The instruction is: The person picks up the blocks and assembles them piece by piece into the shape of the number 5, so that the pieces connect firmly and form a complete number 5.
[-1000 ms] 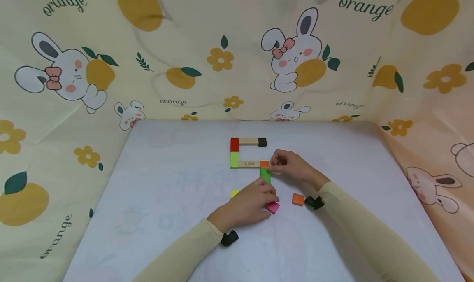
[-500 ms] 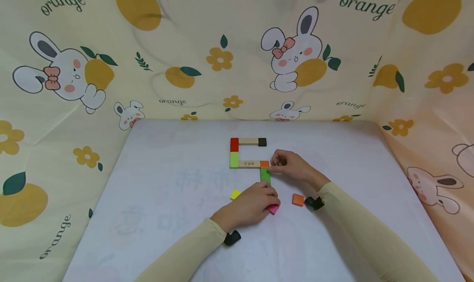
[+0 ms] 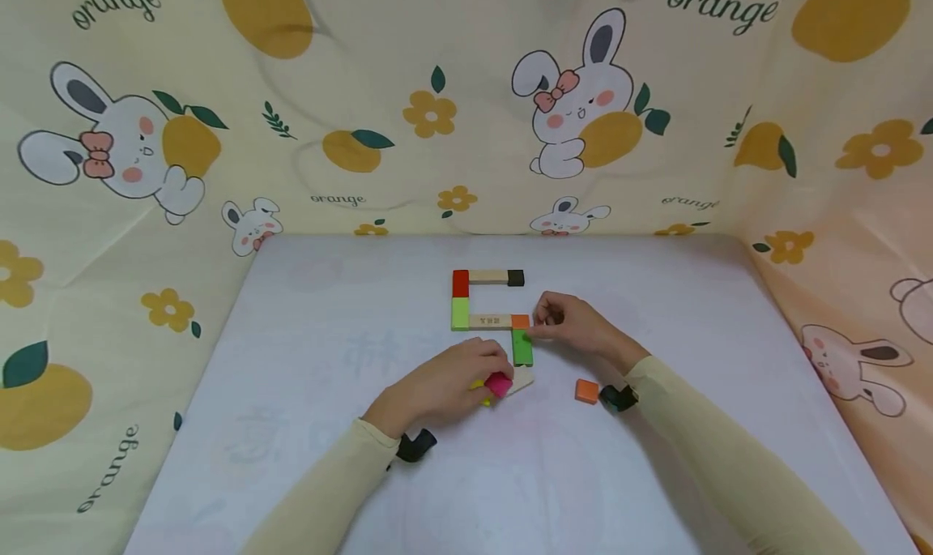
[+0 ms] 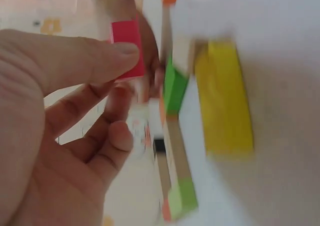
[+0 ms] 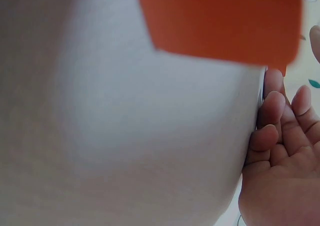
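My left hand [image 3: 437,381] pinches a pink block [image 3: 499,385] between thumb and fingers, lifted off the table in the left wrist view. Partly behind that hand lies a yellow block [image 4: 225,98]. A plain wooden block [image 3: 522,378] sits slantwise below the green block [image 3: 522,348]. My right hand [image 3: 579,324], its fingers loosely bent, rests on the table with fingertips at the small orange block [image 3: 520,322] and the green one; whether they touch is hard to tell. From the orange block a wooden plank [image 3: 490,322] leads left to a light green block [image 3: 460,313].
A red block [image 3: 460,283] continues the row upward, then another plank [image 3: 488,277] and a black block [image 3: 516,278]. A loose orange block [image 3: 586,391] lies beside the right wrist's black camera [image 3: 618,398]. Patterned cloth [image 3: 430,158] stands behind the white table [image 3: 313,296].
My left hand has picked up the pink block and moved left with it, uncovering the slanted wooden block and the whole green block. The right hand has stayed in place.
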The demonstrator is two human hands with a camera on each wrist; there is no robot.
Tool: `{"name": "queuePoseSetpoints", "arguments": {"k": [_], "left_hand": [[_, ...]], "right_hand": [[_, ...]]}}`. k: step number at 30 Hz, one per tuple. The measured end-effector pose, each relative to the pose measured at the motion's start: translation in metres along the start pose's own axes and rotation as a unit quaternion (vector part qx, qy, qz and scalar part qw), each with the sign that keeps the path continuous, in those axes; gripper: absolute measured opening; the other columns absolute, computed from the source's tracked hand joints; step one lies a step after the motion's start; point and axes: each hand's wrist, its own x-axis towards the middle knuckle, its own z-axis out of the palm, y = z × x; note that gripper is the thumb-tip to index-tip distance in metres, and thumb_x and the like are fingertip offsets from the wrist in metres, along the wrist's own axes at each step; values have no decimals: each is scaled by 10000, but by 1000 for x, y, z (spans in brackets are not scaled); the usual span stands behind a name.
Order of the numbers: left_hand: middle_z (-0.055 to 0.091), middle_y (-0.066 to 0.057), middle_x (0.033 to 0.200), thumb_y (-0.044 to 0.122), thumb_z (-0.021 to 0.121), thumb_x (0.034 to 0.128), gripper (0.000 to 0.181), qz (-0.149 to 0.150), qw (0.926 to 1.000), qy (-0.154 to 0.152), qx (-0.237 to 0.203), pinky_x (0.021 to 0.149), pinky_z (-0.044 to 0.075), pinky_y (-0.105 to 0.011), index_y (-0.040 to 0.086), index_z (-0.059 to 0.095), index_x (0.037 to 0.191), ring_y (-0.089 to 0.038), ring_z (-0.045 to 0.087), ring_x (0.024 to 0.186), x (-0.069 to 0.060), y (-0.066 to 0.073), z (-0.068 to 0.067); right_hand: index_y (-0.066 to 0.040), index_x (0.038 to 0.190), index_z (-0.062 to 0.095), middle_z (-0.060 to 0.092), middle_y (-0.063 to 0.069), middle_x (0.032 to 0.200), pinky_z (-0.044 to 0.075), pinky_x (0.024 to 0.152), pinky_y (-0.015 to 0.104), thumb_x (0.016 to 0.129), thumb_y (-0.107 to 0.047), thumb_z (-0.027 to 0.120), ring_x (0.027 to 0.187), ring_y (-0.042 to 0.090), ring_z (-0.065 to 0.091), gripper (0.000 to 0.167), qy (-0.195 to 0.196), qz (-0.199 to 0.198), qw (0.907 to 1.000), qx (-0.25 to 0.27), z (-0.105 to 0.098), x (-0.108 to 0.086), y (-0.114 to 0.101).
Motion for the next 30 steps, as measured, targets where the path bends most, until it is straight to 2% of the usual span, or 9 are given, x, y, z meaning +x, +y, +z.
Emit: {"name": "queuePoseSetpoints", "arguments": {"k": [5, 10, 15, 18, 30], "left_hand": [[607, 100, 1170, 64, 725, 1027, 206, -504, 9985, -91, -191, 966, 524, -261, 198, 751, 1181, -120, 586, 1101, -17, -21, -21], [614, 86, 1141, 63, 745, 1011, 192, -745, 9970, -134, -184, 951, 543, -300, 178, 758, 1165, -158, 608, 1069, -27, -39, -30], [627, 74, 1154, 28, 746, 1001, 218, -850, 9958, -236, -253, 951, 547, -302, 162, 771, 1172, -139, 600, 1064, -31, -55, -26], [632, 60, 1166, 0, 727, 1005, 231, -808, 9955, -308, -391, 958, 543, -305, 158, 771, 1167, -135, 594, 1069, -34, -61, -21], [619, 83, 1184, -55, 679, 1008, 287, -742, 9954, -224, -568, 978, 533, -298, 180, 761, 1152, -120, 592, 1074, -34, -69, -8]], "right_hand": [[-122, 1005, 617, 587, 54, 926, 430, 801, 400, 913, -309, 910, 918, 260, 551, 360, -25, 79, 10000, -30, 0, 0, 0], [-105, 1016, 614, 577, 52, 929, 422, 788, 389, 915, -317, 908, 917, 252, 537, 375, -5, 90, 9999, -80, 0, -1, -1], [-108, 1026, 613, 576, 59, 943, 421, 788, 390, 914, -323, 908, 927, 256, 532, 381, -4, 147, 9999, -67, 0, -1, -2], [-115, 1022, 613, 588, 61, 961, 426, 803, 397, 917, -312, 906, 937, 261, 535, 369, -6, 168, 9998, -52, 1, -1, -2], [-125, 1013, 621, 608, 56, 981, 429, 820, 422, 905, -336, 916, 953, 268, 540, 378, 7, 173, 9998, -5, 2, -1, -2]]}}
